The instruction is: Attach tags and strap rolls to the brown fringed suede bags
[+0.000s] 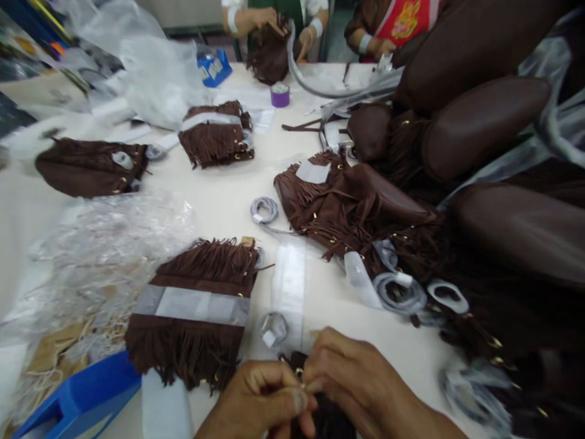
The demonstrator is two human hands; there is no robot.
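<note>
Low in the head view, my left hand [265,396] and my right hand [350,372] meet over a dark brown bag [331,417]. Fingers of both are pinched together at its upper edge, close to a gold eyelet [299,371]. A tiny pale bit shows between the fingertips, too small to name. Most of this bag is hidden under the hands. Just beyond lies a coiled strap in grey wrapping [273,329], beside a clear plastic strip [290,283]. Left of my hands, a brown fringed bag [196,262] lies flat with a pale band across it.
Brown bags [356,195] are heaped along the right, with wrapped straps [402,292]. Crumpled plastic [114,244] and a blue tape dispenser [86,390] occupy the left. Farther back are purple tape [280,96] and two people, one handling a brown bag [272,55].
</note>
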